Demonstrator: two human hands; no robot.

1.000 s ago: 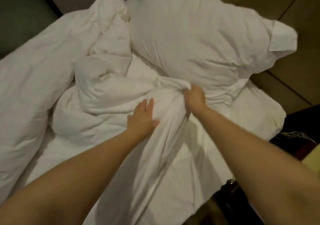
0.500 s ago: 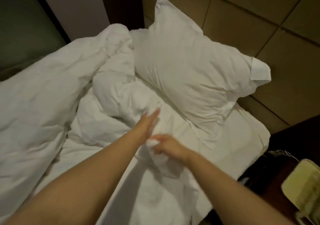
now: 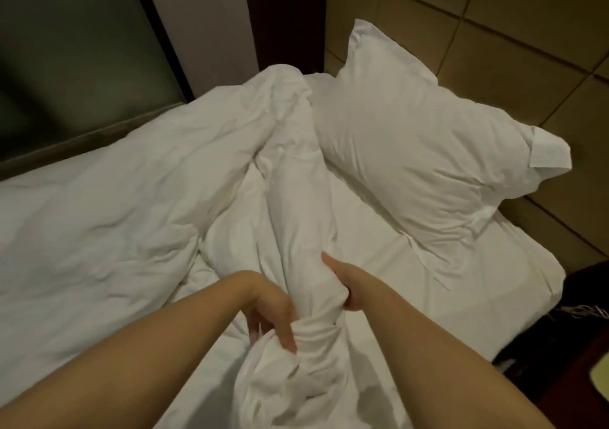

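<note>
Gripping a white duvet [image 3: 290, 204] with both hands, near the middle of the bed [image 3: 478, 296], with the cloth there bunched into a thick twisted roll. Clutching the near end of that roll with the left hand [image 3: 270, 311], fingers curled down over the gathered cloth and partly sunk in its folds. Clasping the roll just beyond that with the right hand [image 3: 346, 283], thumb laid along the upper side, other fingers wrapped round the far side and out of sight. Tight hold in both cases, hands close together but not touching.

From the hands, stretching away toward the head of the bed, then spreading in loose crumpled folds over the whole left side, out to the left edge. Below the hands, falling in creased folds toward the near edge.

At the right head corner of the bed, a white pillow [image 3: 421, 151], leaning against the tan panelled headboard wall [image 3: 494, 39], just beside the far part of the roll, with a turned-out flap at its right corner. Bare bed between pillow and hands.

Beyond the right edge, dark bedside furniture [image 3: 590, 290] with a pale cord [image 3: 585, 311]. Beyond the left edge, a dark green panel [image 3: 66, 66].
</note>
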